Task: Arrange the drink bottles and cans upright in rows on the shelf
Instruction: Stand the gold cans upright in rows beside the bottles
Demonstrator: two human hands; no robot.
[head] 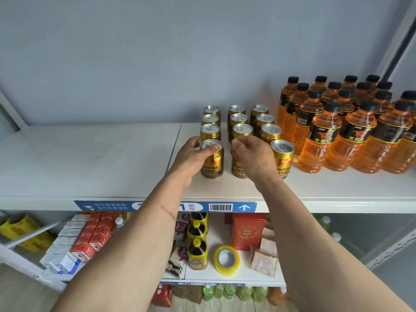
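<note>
Both forearms reach in from the bottom edge toward the white shelf (pixel 90 158), the only view being the head camera. Left hand (pixel 193 155) wraps the front can of the left row (pixel 211 158), thumb across the rim and fingers behind, a firm grasp near the top. Right hand (pixel 252 154) curls over the front can of the middle row (pixel 239 167), fingertips pinching at its lid, the palm hiding most of the can; hold looks light, more a nudge than a lift. Gold cans (pixel 238 122) stand upright in three rows running back toward the wall, four deep where countable. Front can of the right row (pixel 282 155) stands free, just beside the right wrist. Orange drink bottles with black caps (pixel 333 122) stand upright in a block to the right, close to the cans. Step in hand, by judgement: squaring up the front cans so the rows line up. Next move likely calls for small slides to even the front edge and the gaps, keeping both cans upright, then letting go without tipping neighbours. Lower shelf holds cartons, small dark bottles, a red box (pixel 247 230) and a tape roll (pixel 226 260).
</note>
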